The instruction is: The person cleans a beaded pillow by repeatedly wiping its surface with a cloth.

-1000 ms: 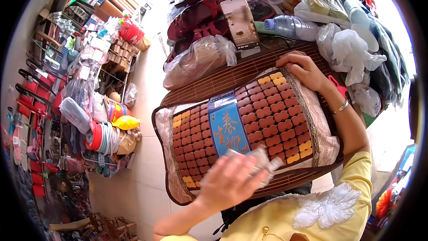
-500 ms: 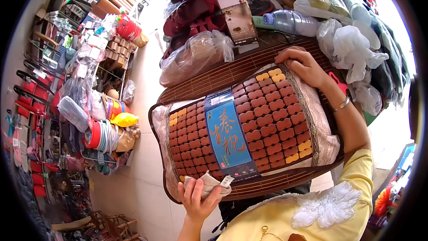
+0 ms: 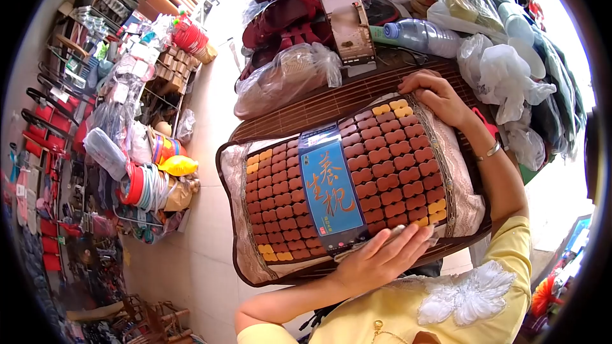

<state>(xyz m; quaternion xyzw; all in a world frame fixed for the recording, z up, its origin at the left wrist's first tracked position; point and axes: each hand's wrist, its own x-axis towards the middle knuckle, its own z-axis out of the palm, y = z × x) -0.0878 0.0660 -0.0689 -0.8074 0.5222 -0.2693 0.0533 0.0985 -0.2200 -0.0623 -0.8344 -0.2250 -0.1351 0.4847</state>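
A pillow (image 3: 401, 172) faced with brown and yellow tiles, edged in pale lace, lies in its clear wrap with a blue paper band (image 3: 329, 191) around it. My left hand (image 3: 379, 256) reaches across its lower edge, fingers fairly straight and pressing a pale folded cloth (image 3: 349, 255) against the pillow. Parts of the cloth show at both sides of that hand; the rest is hidden under it. My right hand (image 3: 433, 92), with a bracelet on the wrist, has its fingers curled over the upper right corner of the pillow.
Beneath the pillow is a brown slatted mat (image 3: 287, 118). Behind it stand a phone (image 3: 347, 25), a plastic bottle (image 3: 424, 37), bagged shoes (image 3: 290, 76) and white plastic bags (image 3: 503, 73). Shelves of goods (image 3: 127, 95) line the left, beyond a tiled floor (image 3: 207, 229).
My left hand has moved right with the cloth, from the pillow's lower left edge to its lower right, and now lies flatter. My right hand stays at the corner.
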